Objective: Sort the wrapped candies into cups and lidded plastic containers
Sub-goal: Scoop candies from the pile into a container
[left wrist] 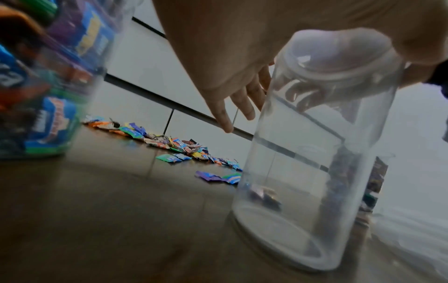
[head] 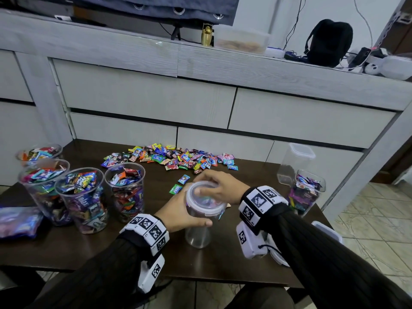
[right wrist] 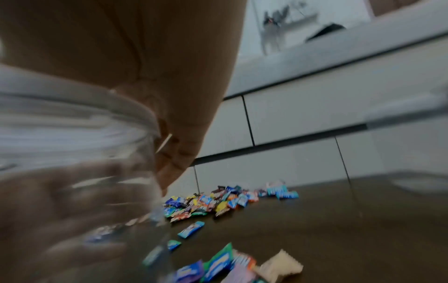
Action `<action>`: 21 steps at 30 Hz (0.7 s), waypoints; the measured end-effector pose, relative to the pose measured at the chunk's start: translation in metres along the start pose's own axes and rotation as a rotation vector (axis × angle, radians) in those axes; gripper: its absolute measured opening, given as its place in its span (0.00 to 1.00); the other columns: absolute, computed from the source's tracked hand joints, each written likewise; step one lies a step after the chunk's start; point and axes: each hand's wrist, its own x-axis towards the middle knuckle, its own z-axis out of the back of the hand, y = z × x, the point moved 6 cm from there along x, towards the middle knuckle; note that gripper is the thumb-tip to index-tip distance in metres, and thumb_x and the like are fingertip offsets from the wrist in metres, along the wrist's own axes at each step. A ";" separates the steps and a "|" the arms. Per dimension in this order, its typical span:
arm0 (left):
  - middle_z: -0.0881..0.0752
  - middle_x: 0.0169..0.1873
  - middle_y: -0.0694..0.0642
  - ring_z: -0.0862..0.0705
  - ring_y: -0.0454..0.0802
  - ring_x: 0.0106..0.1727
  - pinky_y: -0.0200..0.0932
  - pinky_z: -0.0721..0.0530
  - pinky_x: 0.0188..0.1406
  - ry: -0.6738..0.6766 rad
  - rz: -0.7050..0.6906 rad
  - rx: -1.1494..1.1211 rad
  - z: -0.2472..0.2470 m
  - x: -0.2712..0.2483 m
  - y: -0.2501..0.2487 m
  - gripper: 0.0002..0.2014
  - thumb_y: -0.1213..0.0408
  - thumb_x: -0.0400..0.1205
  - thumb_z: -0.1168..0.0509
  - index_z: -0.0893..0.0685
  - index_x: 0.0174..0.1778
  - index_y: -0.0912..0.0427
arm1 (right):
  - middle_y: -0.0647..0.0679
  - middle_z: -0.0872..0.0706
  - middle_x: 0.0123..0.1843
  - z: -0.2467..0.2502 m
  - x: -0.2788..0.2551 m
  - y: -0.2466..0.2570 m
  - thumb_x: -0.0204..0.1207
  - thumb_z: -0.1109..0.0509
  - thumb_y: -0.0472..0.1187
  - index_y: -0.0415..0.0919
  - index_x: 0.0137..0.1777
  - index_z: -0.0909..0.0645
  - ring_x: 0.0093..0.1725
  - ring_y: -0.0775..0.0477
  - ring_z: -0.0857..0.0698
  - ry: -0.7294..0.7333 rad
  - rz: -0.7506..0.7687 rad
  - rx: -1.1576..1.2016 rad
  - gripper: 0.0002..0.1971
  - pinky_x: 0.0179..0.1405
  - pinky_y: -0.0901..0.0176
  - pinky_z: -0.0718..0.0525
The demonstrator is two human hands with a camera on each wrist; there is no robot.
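Note:
A clear round container point(head: 198, 233) stands on the dark table point(head: 66, 253) near its front edge, with a translucent lid point(head: 207, 210) on its mouth. My left hand point(head: 178, 210) grips its upper wall from the left. My right hand point(head: 220, 186) lies over the lid, fingers curled round its far rim. The left wrist view shows the container point(left wrist: 303, 172) looking almost empty, the lid point(left wrist: 339, 57) under my right hand. In the right wrist view the container point(right wrist: 72, 172) is a blur below my right hand point(right wrist: 145, 57). Loose wrapped candies point(head: 176, 157) lie in a heap behind.
Several candy-filled cups point(head: 80, 197) stand at the left, beside a candy bag point(head: 17, 221). At the right are a filled square container point(head: 305, 192), a lidded empty one point(head: 294, 163) and a loose lid point(head: 327, 230). Two stray candies point(head: 180, 184) lie near the hands.

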 end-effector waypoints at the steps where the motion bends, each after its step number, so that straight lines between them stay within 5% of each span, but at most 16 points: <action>1: 0.17 0.61 0.36 0.21 0.28 0.64 0.25 0.25 0.61 0.001 0.015 -0.010 -0.002 0.002 0.002 0.46 0.44 0.54 0.17 0.27 0.69 0.43 | 0.55 0.18 0.44 0.002 0.003 -0.006 0.79 0.37 0.59 0.46 0.52 0.21 0.47 0.51 0.19 -0.064 -0.087 0.037 0.17 0.45 0.61 0.23; 4: 0.15 0.63 0.43 0.19 0.34 0.67 0.41 0.23 0.71 0.020 0.044 -0.039 -0.012 0.003 0.009 0.49 0.45 0.55 0.16 0.27 0.73 0.50 | 0.43 0.18 0.49 0.002 0.006 -0.025 0.85 0.51 0.58 0.39 0.48 0.22 0.53 0.39 0.20 -0.117 -0.387 -0.029 0.24 0.49 0.55 0.28; 8: 0.16 0.66 0.46 0.20 0.40 0.69 0.52 0.24 0.75 0.031 0.067 -0.063 -0.019 0.003 0.013 0.51 0.48 0.56 0.15 0.29 0.76 0.51 | 0.33 0.17 0.60 -0.001 0.006 -0.028 0.86 0.51 0.45 0.33 0.53 0.19 0.59 0.34 0.19 -0.077 -0.482 -0.097 0.21 0.54 0.55 0.25; 12: 0.15 0.65 0.44 0.19 0.37 0.68 0.52 0.24 0.74 0.032 0.071 -0.065 -0.020 0.002 0.013 0.48 0.48 0.57 0.15 0.27 0.73 0.45 | 0.32 0.18 0.60 -0.002 0.008 -0.028 0.85 0.52 0.43 0.28 0.56 0.19 0.58 0.35 0.19 -0.105 -0.504 -0.120 0.22 0.50 0.55 0.28; 17: 0.16 0.65 0.43 0.20 0.37 0.68 0.51 0.23 0.74 -0.023 0.047 -0.028 -0.022 -0.001 0.009 0.46 0.43 0.56 0.17 0.25 0.72 0.45 | 0.36 0.17 0.53 0.005 0.006 -0.030 0.82 0.49 0.49 0.36 0.49 0.20 0.53 0.36 0.18 -0.189 -0.498 -0.176 0.20 0.49 0.53 0.25; 21: 0.19 0.66 0.40 0.20 0.39 0.68 0.52 0.21 0.68 -0.171 0.063 0.109 -0.023 -0.002 0.003 0.49 0.34 0.55 0.20 0.26 0.73 0.43 | 0.37 0.17 0.59 0.011 0.004 -0.035 0.83 0.52 0.57 0.36 0.59 0.20 0.54 0.37 0.19 -0.182 -0.567 -0.235 0.28 0.50 0.54 0.26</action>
